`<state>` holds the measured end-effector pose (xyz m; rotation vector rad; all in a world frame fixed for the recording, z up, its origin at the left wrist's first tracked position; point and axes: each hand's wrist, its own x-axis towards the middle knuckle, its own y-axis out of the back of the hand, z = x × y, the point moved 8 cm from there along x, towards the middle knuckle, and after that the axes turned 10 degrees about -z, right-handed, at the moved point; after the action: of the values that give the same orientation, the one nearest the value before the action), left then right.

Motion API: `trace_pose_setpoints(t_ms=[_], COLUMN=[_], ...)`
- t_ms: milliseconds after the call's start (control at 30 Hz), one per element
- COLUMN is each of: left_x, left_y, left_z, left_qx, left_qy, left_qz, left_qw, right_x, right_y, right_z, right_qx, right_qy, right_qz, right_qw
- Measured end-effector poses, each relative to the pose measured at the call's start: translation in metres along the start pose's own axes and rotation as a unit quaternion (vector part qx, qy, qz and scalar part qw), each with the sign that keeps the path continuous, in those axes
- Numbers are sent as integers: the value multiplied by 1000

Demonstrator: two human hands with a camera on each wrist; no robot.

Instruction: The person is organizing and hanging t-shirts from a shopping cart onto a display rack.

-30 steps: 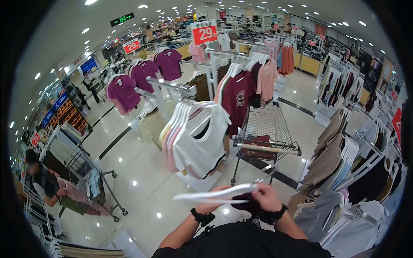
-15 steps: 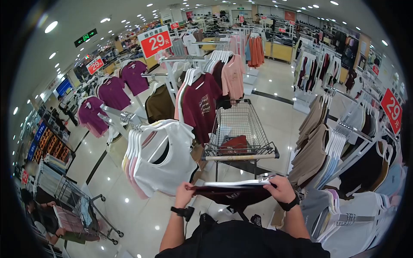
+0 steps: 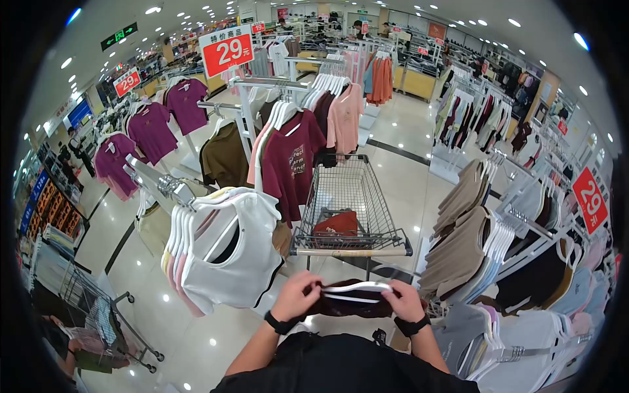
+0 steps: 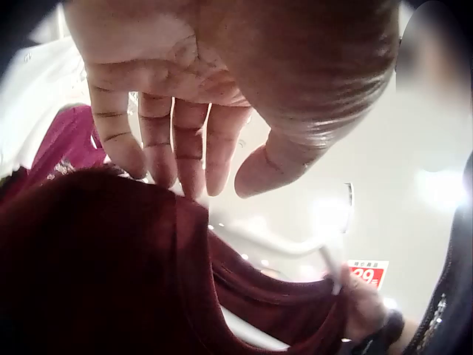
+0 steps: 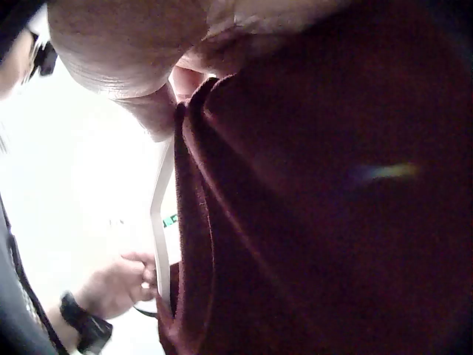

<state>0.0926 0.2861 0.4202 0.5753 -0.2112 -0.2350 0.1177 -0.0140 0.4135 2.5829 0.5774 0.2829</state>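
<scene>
A dark maroon shirt (image 3: 341, 309) on a white hanger (image 3: 357, 286) is stretched between both hands in front of the body. My right hand (image 3: 404, 301) pinches the shirt and hanger near one shoulder; in the right wrist view the cloth (image 5: 310, 207) bunches under the thumb. At the other shoulder is my left hand (image 3: 298, 296). Its fingers (image 4: 191, 151) reach down straight to the shoulder cloth in the left wrist view, the thumb standing apart. The neckline (image 4: 281, 292) faces up, with part of the hanger showing inside it.
A shopping cart (image 3: 350, 251) stands ahead with a folded reddish garment (image 3: 335, 224) in it. White tops (image 3: 229, 262) hang on a rack close at left; racks of brown (image 3: 458, 242) and grey shirts (image 3: 462, 334) flank the right. Another person with a cart (image 3: 98, 314) is at lower left.
The shirt was held stretched wide half a second ago; the hands are now closer together and its neckline is turned up. The view has swung right, and the left fingers have loosened.
</scene>
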Motion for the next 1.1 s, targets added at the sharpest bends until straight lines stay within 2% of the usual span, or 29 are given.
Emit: trace_pose_setpoints(t_ms=[33, 67, 100, 200, 233, 367, 400, 433, 500, 533, 567, 633, 667, 700, 767, 800, 833, 933, 967, 1100], left_x=[3, 6, 5, -4, -12, -44, -49, -58, -73, -82, -91, -108, -116, -122, -131, -133, -135, -129, -126, -103], left_y=[18, 32, 45, 61, 66, 98, 107, 120, 146, 161, 173, 191, 198, 199, 218, 222, 224, 223, 223, 221], left_z=[-5, -8, -12, -42, -50, -64, -66, -68, -74, -82, -92, -116, -119, -117, -97, -92, -94, -83, -82, -72], left_qx=[53, 61, 68, 47, 32, 37, 62, 63, -123, -91, -130, -109, -110, -111, -12, 12, 12, 1, 48, 54], left_qy=[-58, -77, -91, -17, 8, 27, 25, 30, 103, 66, 99, 159, 252, 258, 151, 118, 121, 180, 171, 183], left_qz=[42, 70, 98, 41, 36, 83, 53, 60, 56, 79, 75, 109, 89, 97, 197, 218, 225, 189, 174, 79], left_qw=[996, 993, 989, 998, 999, 996, 996, 996, 985, 991, 984, 975, 957, 955, 969, 969, 967, 966, 969, 979], right_x=[2, 8, 21, 66, 84, 145, 157, 166, 183, 191, 199, 213, 219, 226, 245, 253, 261, 280, 289, 316], right_y=[4, 10, 9, -4, -13, -64, -77, -89, -100, -105, -108, -116, -121, -126, -137, -143, -148, -162, -163, -159], right_z=[10, 8, 4, -22, -41, -90, -103, -112, -112, -109, -105, -106, -107, -109, -118, -123, -126, -139, -140, -142], right_qx=[77, 106, 101, 65, 41, 68, 61, 54, 54, 64, 73, 105, 129, 154, 147, 136, 136, 96, 97, 95], right_qy=[-15, -11, -9, 27, 70, 118, 131, 143, 140, 138, 135, 158, 153, 153, 169, 176, 179, 192, 197, 225], right_qz=[19, 47, 37, 8, -3, -103, -126, -148, -140, -129, -119, -99, -106, -111, -144, -169, -176, -217, -224, -231], right_qw=[997, 993, 994, 998, 997, 985, 981, 977, 979, 980, 981, 977, 974, 970, 964, 960, 958, 952, 949, 942])
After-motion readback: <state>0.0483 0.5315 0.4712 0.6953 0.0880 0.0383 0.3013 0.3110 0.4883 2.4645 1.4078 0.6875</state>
